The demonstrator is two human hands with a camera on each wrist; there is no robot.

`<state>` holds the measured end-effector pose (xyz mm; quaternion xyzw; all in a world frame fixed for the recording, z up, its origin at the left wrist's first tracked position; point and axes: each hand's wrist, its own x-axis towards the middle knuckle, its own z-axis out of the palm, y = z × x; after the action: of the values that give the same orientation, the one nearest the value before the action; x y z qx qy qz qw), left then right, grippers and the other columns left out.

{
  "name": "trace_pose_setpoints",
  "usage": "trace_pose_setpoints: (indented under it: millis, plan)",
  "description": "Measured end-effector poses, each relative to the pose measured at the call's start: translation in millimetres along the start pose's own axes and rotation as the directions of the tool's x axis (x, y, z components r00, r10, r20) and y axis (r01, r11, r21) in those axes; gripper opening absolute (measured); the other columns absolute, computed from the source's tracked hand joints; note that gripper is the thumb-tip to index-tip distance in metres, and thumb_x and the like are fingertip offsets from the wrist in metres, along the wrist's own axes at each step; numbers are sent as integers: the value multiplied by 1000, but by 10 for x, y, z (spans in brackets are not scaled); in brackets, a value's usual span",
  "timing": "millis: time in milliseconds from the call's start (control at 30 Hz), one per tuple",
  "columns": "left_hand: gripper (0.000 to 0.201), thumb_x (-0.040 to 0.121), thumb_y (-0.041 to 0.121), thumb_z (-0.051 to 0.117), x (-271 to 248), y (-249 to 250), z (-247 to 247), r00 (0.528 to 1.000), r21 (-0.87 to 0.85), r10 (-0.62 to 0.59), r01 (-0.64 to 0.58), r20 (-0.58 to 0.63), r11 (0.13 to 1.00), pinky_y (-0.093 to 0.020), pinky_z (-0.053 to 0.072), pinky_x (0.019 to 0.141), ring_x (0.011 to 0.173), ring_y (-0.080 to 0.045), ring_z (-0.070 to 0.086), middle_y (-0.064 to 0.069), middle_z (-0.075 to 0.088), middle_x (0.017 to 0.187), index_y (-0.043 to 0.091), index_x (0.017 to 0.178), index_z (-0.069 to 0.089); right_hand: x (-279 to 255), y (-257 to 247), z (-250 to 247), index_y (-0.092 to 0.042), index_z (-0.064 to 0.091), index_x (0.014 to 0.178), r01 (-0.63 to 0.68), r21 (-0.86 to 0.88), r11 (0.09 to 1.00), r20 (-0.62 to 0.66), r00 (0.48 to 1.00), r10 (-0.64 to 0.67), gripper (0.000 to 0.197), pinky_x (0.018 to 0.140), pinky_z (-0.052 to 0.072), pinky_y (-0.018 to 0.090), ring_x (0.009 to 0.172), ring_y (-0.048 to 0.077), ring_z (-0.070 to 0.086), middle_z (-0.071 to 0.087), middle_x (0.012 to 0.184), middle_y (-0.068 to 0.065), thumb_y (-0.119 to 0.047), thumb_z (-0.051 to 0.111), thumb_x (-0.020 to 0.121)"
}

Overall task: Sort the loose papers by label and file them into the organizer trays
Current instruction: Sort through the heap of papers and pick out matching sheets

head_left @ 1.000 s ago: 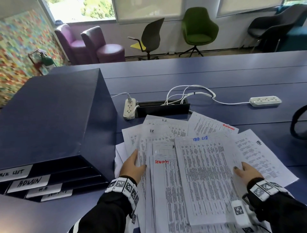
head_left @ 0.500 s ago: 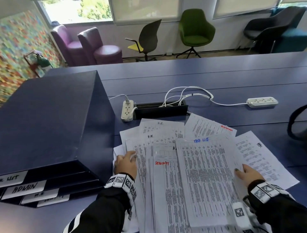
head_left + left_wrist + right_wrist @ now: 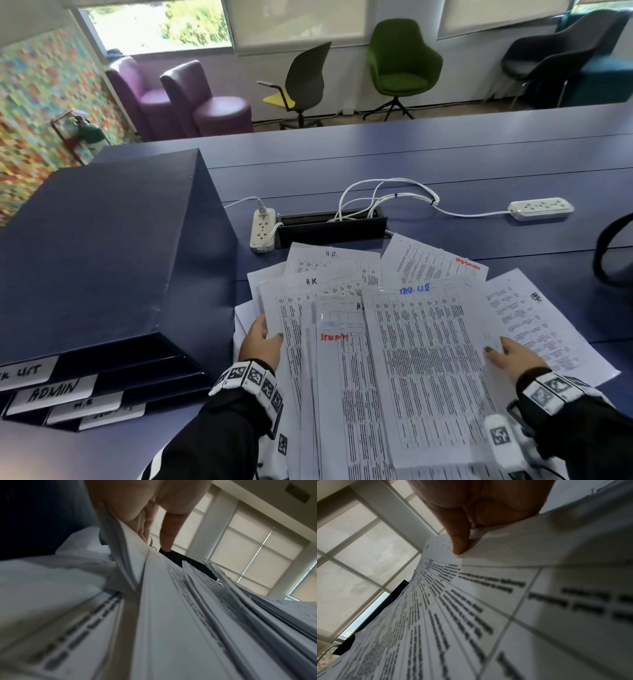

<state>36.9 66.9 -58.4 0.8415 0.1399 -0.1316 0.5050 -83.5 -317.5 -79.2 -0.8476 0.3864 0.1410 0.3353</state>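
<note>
A fanned pile of printed papers [image 3: 346,394] lies on the blue table in front of me, with handwritten labels in black, red and blue. My left hand [image 3: 263,337] grips the left edge of several sheets, and in the left wrist view those sheets [image 3: 125,555] are lifted against my left hand [image 3: 137,513]. My right hand [image 3: 500,353] pinches the right edge of the top sheet [image 3: 428,359], labelled in blue. The right wrist view shows my right hand's thumb [image 3: 460,539] on that sheet [image 3: 471,601]. The dark blue organizer [image 3: 102,257] stands to the left, its labelled trays [image 3: 54,390] facing me.
A white power strip [image 3: 262,230] and a black cable box [image 3: 330,226] sit just behind the papers. A second power strip [image 3: 539,208] lies at the far right with white cables. A dark strap [image 3: 613,253] shows at the right edge. Chairs stand beyond the table.
My left hand has gone from lying flat on the pile to its left edge, where it now grips several sheets. My right hand has stayed at the top sheet's right edge.
</note>
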Motion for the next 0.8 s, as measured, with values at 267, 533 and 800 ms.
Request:
trace_pose_setpoints:
  millis: [267,533,800]
  plan:
    - [56,80,-4,66,-79,-138,13,956,-17,77,-75,284,997,-34,44,102,114,-19,58,4,62,114,25,124,47,7,5,-1,2,51,124,15,-8,1000,2,1000,-15,36,90,39,35,113,37,54,58,124,23,-19,50,94]
    - [47,78,16,74,-144,-230,24,876,256,-63,-71,478,964,-34,48,99,113,-21,59,1,63,114,16,119,51,19,36,-2,3,49,128,38,-35,999,-7,999,-39,40,81,35,32,114,37,53,55,126,24,-19,51,94]
    - [57,74,30,77,-128,-110,12,920,354,-2,-148,391,923,-30,45,101,113,-17,54,2,50,126,14,125,56,-6,14,-7,5,50,126,58,-41,997,-19,998,-59,38,85,38,35,112,38,54,57,123,26,-16,51,94]
